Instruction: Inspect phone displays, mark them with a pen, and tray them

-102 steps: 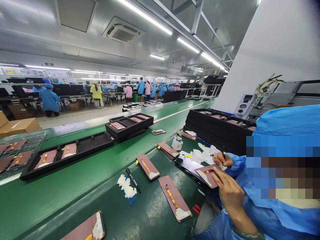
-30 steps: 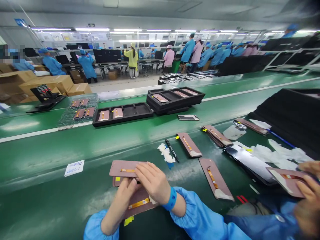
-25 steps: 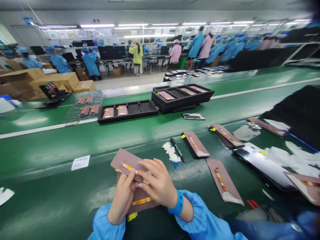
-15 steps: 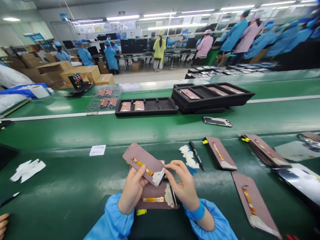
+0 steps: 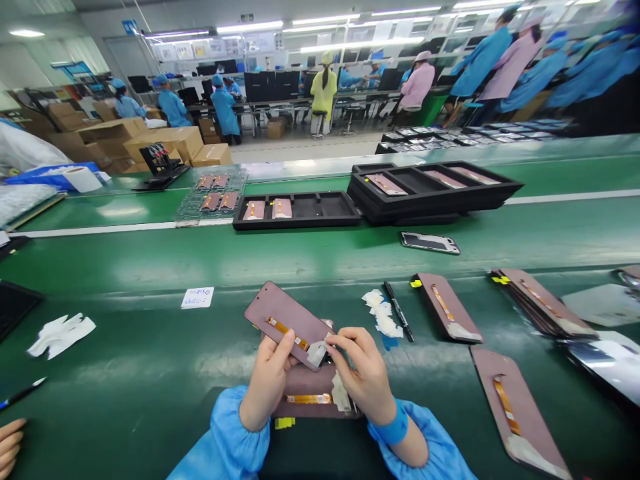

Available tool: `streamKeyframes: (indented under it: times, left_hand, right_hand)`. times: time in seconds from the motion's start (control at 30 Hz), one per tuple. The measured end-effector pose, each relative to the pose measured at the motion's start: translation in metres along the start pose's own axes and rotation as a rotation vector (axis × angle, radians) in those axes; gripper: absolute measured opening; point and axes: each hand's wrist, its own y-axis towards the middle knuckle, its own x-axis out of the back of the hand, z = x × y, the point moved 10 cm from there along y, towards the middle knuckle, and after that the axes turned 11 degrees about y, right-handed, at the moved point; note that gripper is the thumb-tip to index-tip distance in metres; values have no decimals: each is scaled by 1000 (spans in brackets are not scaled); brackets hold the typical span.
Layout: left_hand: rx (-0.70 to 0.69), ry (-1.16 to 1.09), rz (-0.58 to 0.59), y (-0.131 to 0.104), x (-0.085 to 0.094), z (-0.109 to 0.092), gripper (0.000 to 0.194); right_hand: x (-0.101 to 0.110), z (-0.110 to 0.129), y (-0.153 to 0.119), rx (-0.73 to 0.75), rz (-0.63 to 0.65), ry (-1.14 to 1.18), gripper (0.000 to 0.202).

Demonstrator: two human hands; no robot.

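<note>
My left hand [image 5: 267,380] grips a brownish-pink phone screen panel [image 5: 287,310], tilted, with the thumb near its orange flex cable [image 5: 280,327]. At the panel's lower right corner is a piece of whitish tape [image 5: 316,353]. My right hand [image 5: 364,373] pinches the tape's edge between thumb and fingertips. Beneath the held panel lies another such panel [image 5: 295,383], with its own orange cable, pale tape at the right end and yellow tabs [image 5: 285,423] sticking out below. My hands partly cover it.
More panels [image 5: 450,307] lie to the right, some stacked [image 5: 545,300]. Crumpled white scraps [image 5: 383,313] and a black marker [image 5: 399,311] lie near my right hand. Black trays [image 5: 300,220] and a phone frame [image 5: 430,243] sit farther back. Another person's hand [image 5: 11,447] shows at lower left.
My right fingertips have shifted slightly left over the tape at the panel's corner. My left hand keeps its hold on the panel. The whole view has shifted a little.
</note>
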Motion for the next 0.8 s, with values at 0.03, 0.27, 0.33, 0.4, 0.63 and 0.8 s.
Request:
streamKeyframes:
  times: [0.03, 0.27, 0.33, 0.4, 0.63, 0.8]
  left_hand:
    - [-7, 8, 8, 0, 0, 1, 34]
    - [-46, 46, 34, -1, -1, 2, 29]
    - [-57, 48, 35, -2, -1, 1, 28]
    - [-67, 44, 39, -3, -1, 0, 27]
    - [-85, 67, 36, -5, -4, -1, 25]
    - [-127, 133, -112, -1, 12, -6, 27]
  right_hand:
    - [0, 1, 1, 6, -1, -6, 18]
    - [0, -1, 1, 5, 22, -9, 13]
    - [-1, -3, 0, -15, 43, 2, 11]
    - [-1, -4, 0, -25, 54, -4, 10]
    - [-5, 3, 2, 13, 60, -129, 14]
    - [-17, 17, -2, -9, 186, 42, 16]
